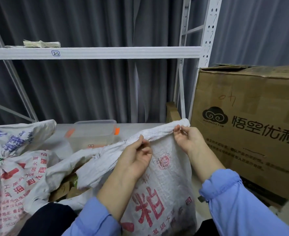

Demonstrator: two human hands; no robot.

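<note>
Grey curtains (89,91) back a white rack (92,52), a tied sack (21,167) at left. The left hand (137,154) and right hand (186,137), a little apart, each pinch the rolled rim of the open sack (166,176) beside a cardboard box (251,125). Rolling its mouth looks begun, with tying not yet done.

cardboard box (246,126) right | clear tub (93,133), orange clasps, on lower shelf (140,127) | tied printed sack (16,150) left | bundle (41,43), perhaps paper, on upper shelf (114,52) | grey curtain (89,89) behind

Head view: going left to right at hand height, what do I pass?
From the left: tied printed sack → clear plastic box → left hand → right hand, both pinching the rim of the woven sack → cardboard box.
</note>
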